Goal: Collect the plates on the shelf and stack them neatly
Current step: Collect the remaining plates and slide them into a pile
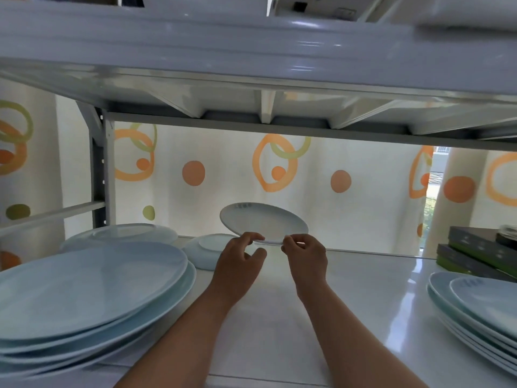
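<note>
Arms reach in from the bottom edge, side by side over the white shelf point(363, 275); a big stack point(92, 292) of pale blue plates sits close on the left, upside down, and a second stack point(475, 306) sits close on the right, cut off by the edge. Further in, the left hand point(237, 264) and the right hand point(306, 259) are near each other, both up off the shelf; each one pinches the near rim of a small plate point(263, 224) between thumb and fingers, so both hands are closed on it; the small plate is lifted in the air and tipped, with its far side higher and its bottom facing us. Just left of the left hand, an upside-down bowl point(208, 250) rests on the shelf; behind the big stack lies one more plate point(120, 233), also upside down. Far right, dark flat boxes point(475, 253) are piled at the back of the shelf. Behind it all hangs a white curtain point(349, 219) with orange and green rings and dots; another shelf board point(251, 51) runs across above.
</note>
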Tool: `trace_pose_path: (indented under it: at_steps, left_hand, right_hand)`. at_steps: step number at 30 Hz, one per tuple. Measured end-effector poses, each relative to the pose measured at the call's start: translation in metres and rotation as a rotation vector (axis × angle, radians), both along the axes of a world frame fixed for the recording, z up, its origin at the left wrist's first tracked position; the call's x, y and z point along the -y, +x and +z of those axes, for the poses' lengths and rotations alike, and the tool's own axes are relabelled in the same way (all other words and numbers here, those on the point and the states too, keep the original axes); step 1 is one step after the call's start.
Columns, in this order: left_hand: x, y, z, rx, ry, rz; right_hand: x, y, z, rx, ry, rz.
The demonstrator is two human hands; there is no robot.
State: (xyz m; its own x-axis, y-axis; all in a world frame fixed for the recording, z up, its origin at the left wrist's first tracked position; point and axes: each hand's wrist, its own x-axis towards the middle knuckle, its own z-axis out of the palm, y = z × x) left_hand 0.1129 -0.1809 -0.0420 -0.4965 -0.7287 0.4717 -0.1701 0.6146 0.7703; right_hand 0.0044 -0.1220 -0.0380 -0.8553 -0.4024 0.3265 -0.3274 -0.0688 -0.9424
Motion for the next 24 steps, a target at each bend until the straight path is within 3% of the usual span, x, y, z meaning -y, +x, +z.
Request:
trace_pose_path:
  at_steps: [8, 13, 18, 24]
  left_hand:
    - [-0.048, -0.014, 0.008, 0.049, -0.106, -0.154]
    - [-0.098, -0.034, 0.014, 0.081, -0.097, -0.285]
    - [-0.138, -0.054, 0.02, -0.025, -0.107, -0.313]
    - [-0.173, -0.079, 0.017, -0.024, -0.137, -0.366]
  right_hand:
    - [-0.065, -0.008, 0.022, 0.21, -0.189, -0.036]
    - [-0.116, -0.024, 0.027, 0.17, -0.225, -0.141]
    - [-0.168, -0.035, 0.037, 0.184, -0.282, -0.194]
    - [-0.24, -0.056, 0.044, 0.165, -0.219, -0.309]
